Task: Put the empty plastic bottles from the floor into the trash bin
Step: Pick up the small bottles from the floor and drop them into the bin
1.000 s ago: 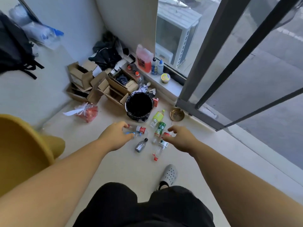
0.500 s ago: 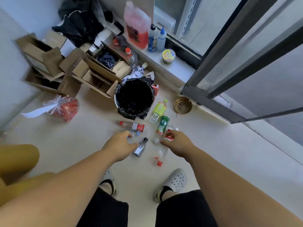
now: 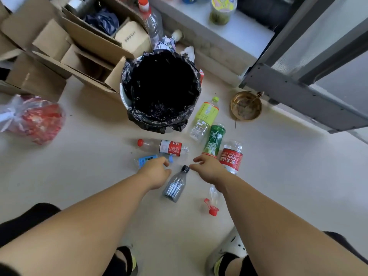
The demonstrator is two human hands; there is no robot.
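Observation:
A trash bin lined with a black bag stands on the floor. Several empty plastic bottles lie in front of it: a red-label bottle, a blue-label bottle, a black-capped clear bottle, a yellow-green bottle, a green bottle, a red Nongfu bottle and a clear bottle with an open red cap. My left hand hovers over the blue-label bottle, fingers curled, holding nothing. My right hand is spread just right of the black cap, partly covering the green bottle's base.
Open cardboard boxes sit left of and behind the bin. A red bag in clear plastic lies at the left. A brass bowl rests by the window frame. A ledge holds a jar. My feet are at the bottom.
The view has dropped closer to the floor. Both hands have come nearer together around the black-capped bottle. No bottle has been lifted.

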